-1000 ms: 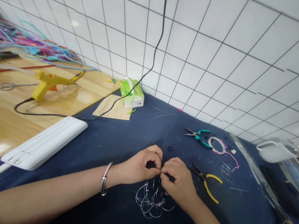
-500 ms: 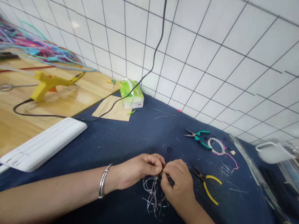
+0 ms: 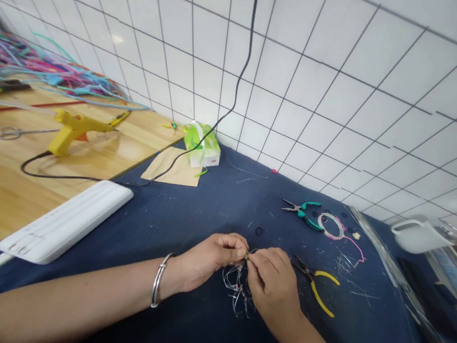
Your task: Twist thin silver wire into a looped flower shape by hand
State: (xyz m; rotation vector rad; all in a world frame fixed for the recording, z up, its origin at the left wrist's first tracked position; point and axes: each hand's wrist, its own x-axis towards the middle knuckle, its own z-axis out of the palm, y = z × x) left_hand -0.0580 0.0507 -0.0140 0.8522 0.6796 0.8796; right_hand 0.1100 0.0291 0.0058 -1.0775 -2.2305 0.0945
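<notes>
My left hand (image 3: 218, 258), with a silver bangle (image 3: 157, 282) at the wrist, pinches one side of a small brownish piece (image 3: 246, 255). From the other side my right hand (image 3: 275, 284) pinches the same piece, its fingertips almost meeting the left ones. Too little of the piece shows to name its kind. Below the fingers hangs a tangled bunch of thin silvery wires (image 3: 236, 288) with small pinkish bits. Just right of my right hand lie yellow-handled pliers (image 3: 318, 286).
Farther back are teal-handled pliers (image 3: 304, 212) and a white ring (image 3: 330, 226) with pink cord. A white power strip (image 3: 68, 219), a yellow glue gun (image 3: 68, 131) and a green tissue pack (image 3: 202, 145) are at left. A white mug (image 3: 417, 236) stands at right.
My fingers have shifted slightly, and more of the brownish piece shows between them. The wire bunch has swung up and a little to the right.
</notes>
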